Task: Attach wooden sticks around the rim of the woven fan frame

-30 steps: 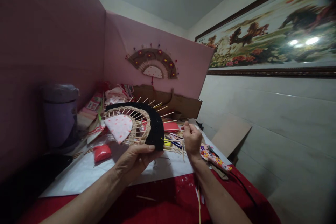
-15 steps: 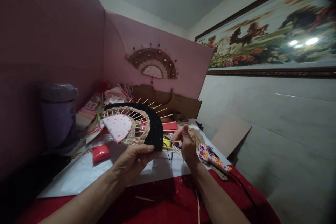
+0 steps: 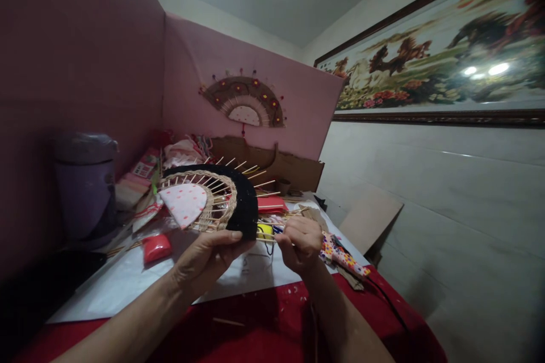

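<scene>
My left hand grips the fan; my right hand curls by its right sticks. I can't tell if it pinches.

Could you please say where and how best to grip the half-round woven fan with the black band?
I would grip the fan by the near end of its black band, from the near side, thumb on top, as the left hand does: it looks broad and flat there, while pale sticks jut from its rim.

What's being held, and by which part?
The left hand holds the fan by its black band's near end; whether the right hand grips a stick can't be told.
</scene>
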